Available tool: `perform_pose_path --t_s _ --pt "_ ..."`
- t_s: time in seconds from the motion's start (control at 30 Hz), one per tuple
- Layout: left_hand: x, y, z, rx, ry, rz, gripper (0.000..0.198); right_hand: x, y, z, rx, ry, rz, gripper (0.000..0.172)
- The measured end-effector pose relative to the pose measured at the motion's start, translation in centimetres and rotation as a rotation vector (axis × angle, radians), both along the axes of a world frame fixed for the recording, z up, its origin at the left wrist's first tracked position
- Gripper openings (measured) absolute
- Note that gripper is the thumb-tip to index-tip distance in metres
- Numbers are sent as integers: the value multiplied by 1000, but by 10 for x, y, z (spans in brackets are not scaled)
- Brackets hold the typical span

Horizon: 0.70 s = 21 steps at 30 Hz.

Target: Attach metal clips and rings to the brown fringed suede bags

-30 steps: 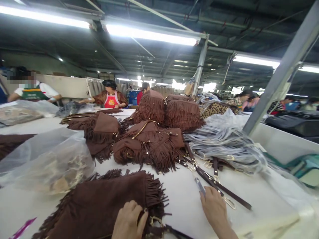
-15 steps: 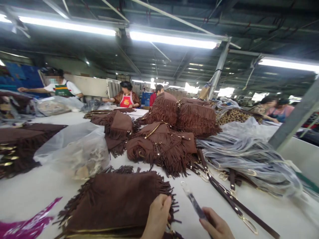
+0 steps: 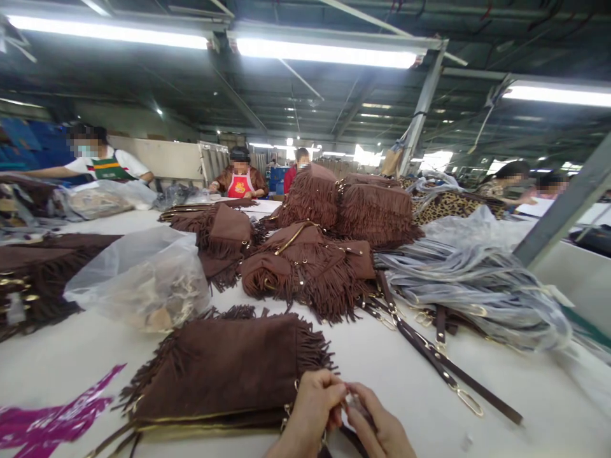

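Observation:
A dark brown fringed bag lies flat in front of me, with gold-toned zipper edging and small metal rings at its sides. My left hand is closed in a pinch beside the bag's near right corner; what lies in its fingers is mostly hidden. Against its fingertips, my right hand is closed on a dark strap, of which only a part shows below the fingers. Something clear and shiny, like plastic wrapping, peeks out between the two hands.
Brown fringed bags are piled behind. A clear plastic bag sits left, near purple printed plastic. To the right lie dark straps with metal clasps and a heap of plastic-wrapped straps. Co-workers sit beyond the table.
My right hand has brought the strap leftward to my left hand, and their fingertips now meet. The strap's metal clasp, visible before, is hidden. The view has shifted slightly.

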State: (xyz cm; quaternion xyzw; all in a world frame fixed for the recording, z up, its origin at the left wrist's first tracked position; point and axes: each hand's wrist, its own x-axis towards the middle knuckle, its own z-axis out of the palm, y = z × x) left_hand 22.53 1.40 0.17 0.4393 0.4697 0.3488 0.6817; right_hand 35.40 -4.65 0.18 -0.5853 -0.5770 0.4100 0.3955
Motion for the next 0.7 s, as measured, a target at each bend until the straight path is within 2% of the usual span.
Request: perform_pose_path --t_s 0.1,0.23,0.3,0.4,0.5,0.7 --pt "-4 -3 -1 2 -2 8 33 -10 5 -5 -33 74 17 40" --pt "-17 -7 4 62 -71 -60 26 -8 3 0 -358 501 167 45" --pt "-23 -9 8 144 -130 -123 23 -6 0 9 -448 650 208 46" --pt "-32 -9 11 235 -196 -224 22 -7 -4 21 -432 695 264 41" --pt "-39 -9 11 276 -213 -270 26 -11 -4 23 -424 709 271 38" --pt "-50 -14 4 394 -138 -295 29 -19 -2 4 -476 714 272 38"
